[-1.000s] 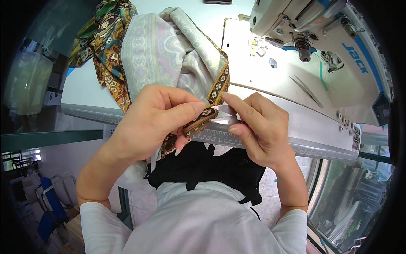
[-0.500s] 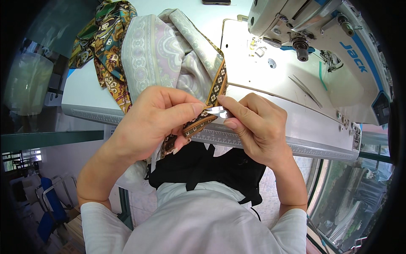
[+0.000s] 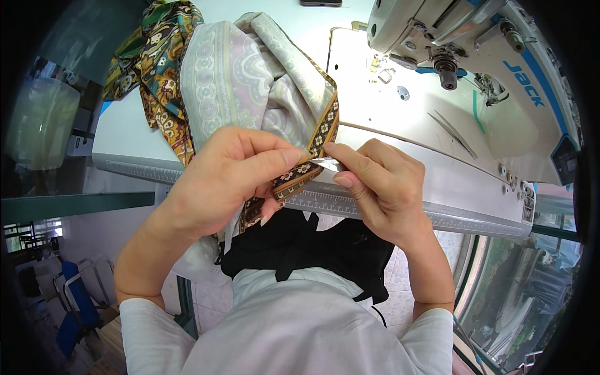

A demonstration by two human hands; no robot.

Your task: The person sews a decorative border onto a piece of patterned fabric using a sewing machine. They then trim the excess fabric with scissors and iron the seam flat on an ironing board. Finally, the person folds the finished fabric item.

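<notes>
My left hand (image 3: 222,172) pinches the dark floral border (image 3: 292,177) of a patterned fabric (image 3: 219,81) between thumb and forefinger, just over the table's front edge. From my right hand (image 3: 384,187) sticks out a small pointed metal blade (image 3: 329,164), gripped between thumb and fingers; its handle is hidden in the palm. The blade's tip touches or lies very near the border, close to my left thumb. Pale and printed on its wrong side, the fabric heaps up beyond my hands, while a brightly coloured part (image 3: 165,69) hangs at the left.
A white sewing machine (image 3: 462,44) stands at the right back. Tweezers (image 3: 453,133) and a green strip (image 3: 478,112) lie on its bed. A ruler strip (image 3: 400,211) runs along the table's front edge. At the back lies a dark phone-like object (image 3: 320,2). Black cloth (image 3: 306,247) covers my lap.
The blade has turned a little and shows less of its flat side, with its tip shifted slightly right. The border has moved slightly right; both hands keep their grip.
</notes>
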